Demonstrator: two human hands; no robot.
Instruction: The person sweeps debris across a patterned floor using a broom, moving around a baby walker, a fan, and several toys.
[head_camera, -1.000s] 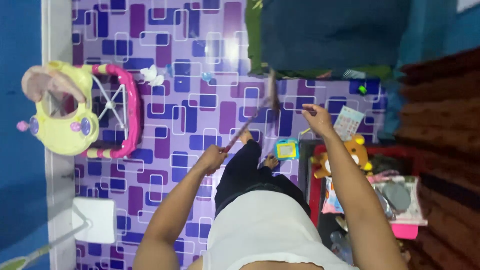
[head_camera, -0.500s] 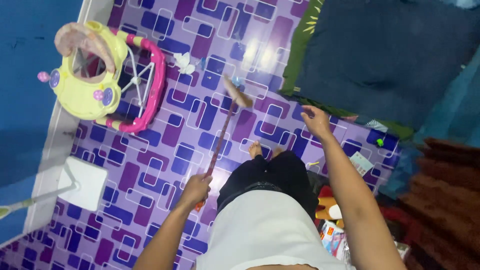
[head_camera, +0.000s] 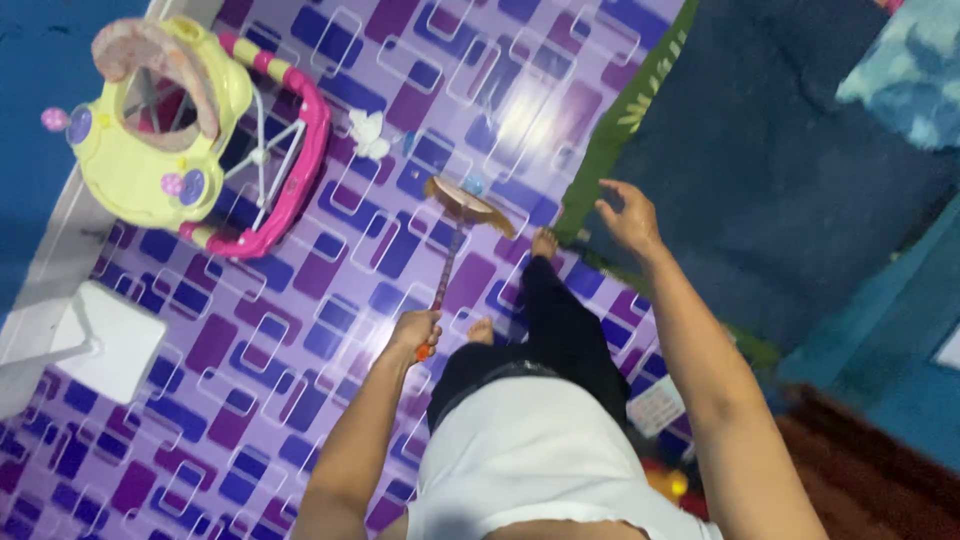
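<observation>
Nearest the camera, the person's white shirt and dark trousers fill the lower middle, with both bare feet on the purple patterned floor (head_camera: 330, 290). The left hand (head_camera: 415, 330) has its fingers wrapped tight round the end of the broom (head_camera: 455, 235), whose thin handle runs forward to a fanned brush head resting on the floor just ahead of the front foot. The right hand (head_camera: 628, 215) holds nothing; its fingers are spread wide in the air over the edge of the dark blue mattress (head_camera: 780, 150) with its green border. A little beyond the brush head lie a small pale blue scrap and a crumpled white tissue (head_camera: 368, 132) (both loose on the floor, near the walker). Gripped one-handed at its very end, the broom could twist or skid, I judge, and a wide stroke might flick the litter under the baby walker (head_camera: 190, 140) or knock the brush against its pink frame; the front foot, just beside the mattress edge, could also catch on it. As for containers, the only one is the walker's yellow seat tray, and what lies in its padded opening cannot be made out. To the left stands a white fan base (head_camera: 115, 340) by the blue wall.
</observation>
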